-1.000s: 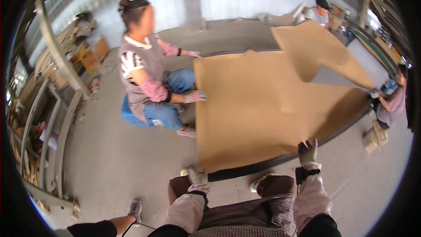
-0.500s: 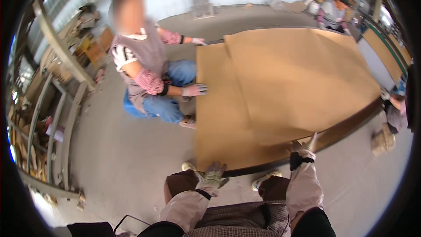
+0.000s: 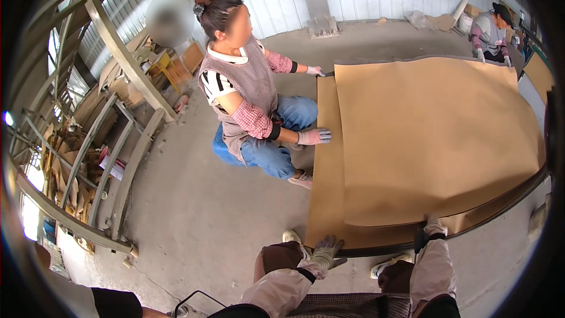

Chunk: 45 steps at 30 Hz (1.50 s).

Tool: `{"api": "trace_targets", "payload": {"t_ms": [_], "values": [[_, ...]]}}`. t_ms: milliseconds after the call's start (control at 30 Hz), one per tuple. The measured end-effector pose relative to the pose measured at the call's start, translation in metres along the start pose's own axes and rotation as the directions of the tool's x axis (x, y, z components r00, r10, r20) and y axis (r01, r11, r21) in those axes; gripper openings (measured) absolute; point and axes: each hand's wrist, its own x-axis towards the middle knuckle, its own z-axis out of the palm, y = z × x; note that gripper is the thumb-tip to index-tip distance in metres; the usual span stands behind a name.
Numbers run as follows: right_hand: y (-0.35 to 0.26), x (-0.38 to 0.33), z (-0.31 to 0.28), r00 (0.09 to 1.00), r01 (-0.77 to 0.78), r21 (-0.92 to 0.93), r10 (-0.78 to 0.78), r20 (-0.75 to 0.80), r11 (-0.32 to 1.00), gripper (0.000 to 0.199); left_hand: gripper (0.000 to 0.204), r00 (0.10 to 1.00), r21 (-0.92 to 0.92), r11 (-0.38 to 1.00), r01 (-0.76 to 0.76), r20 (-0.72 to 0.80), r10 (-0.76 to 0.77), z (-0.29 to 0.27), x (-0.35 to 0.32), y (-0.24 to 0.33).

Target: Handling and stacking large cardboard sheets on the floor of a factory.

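My left hand [image 3: 326,248], in a gloved, pale sleeve, lies with its fingers stretched flat on the near left corner of a lower brown sheet [image 3: 327,200]. A dark edge runs along that sheet's near side. Over it lies a large upper brown sheet [image 3: 435,141], its left edge short of the lower one's. At the upper sheet's near edge is my right hand [image 3: 434,225], blurred, its fingertips hard to make out. Across on the left, a crouching co-worker rests one gloved hand [image 3: 314,136] on the lower sheet's left edge; the other hand [image 3: 316,71] is at the far corner.
Another person [image 3: 491,34] crouches beyond the far right corner. To the left stand metal frames [image 3: 109,159] with scrap cardboard and a slanting post [image 3: 120,47]. A black-and-white sleeve [image 3: 112,303] shows at the lower left. Concrete floor [image 3: 194,212] surrounds the sheets.
The upper sheet has shifted left and nearer, leaving a narrower strip of the lower sheet bare. The view has swung left. The co-worker's head has turned right; the helper at the right has left view.
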Motion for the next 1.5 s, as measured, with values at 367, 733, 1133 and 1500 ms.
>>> {"api": "trace_targets", "payload": {"t_ms": [367, 733, 1133, 1500], "values": [[-0.138, -0.068, 0.013, 0.976, -0.096, 0.152, 0.063, 0.209, 0.984, 0.028, 0.071, 0.908, -0.821, -0.560, -0.108, 0.148, -0.391, 0.011, -0.006, -0.075], [-0.134, -0.082, 0.053, 0.992, 0.103, 0.313, -0.118, 0.031, 0.944, 0.018, 0.061, 0.920, -0.818, -0.569, 0.080, 0.280, -0.273, -0.044, -0.041, -0.056], [-0.189, -0.116, -0.005, 0.946, -0.130, 0.285, 0.033, 0.322, 0.950, 0.040, 0.045, 0.830, -0.873, -0.487, 0.006, 0.276, -0.485, -0.040, -0.041, -0.045], [-0.222, -0.147, 0.003, 0.774, -0.476, 0.839, 0.328, 0.541, -0.263, 0.032, 0.052, 0.814, -0.882, -0.441, -0.169, 0.128, -0.567, -0.021, -0.032, -0.042]]}}
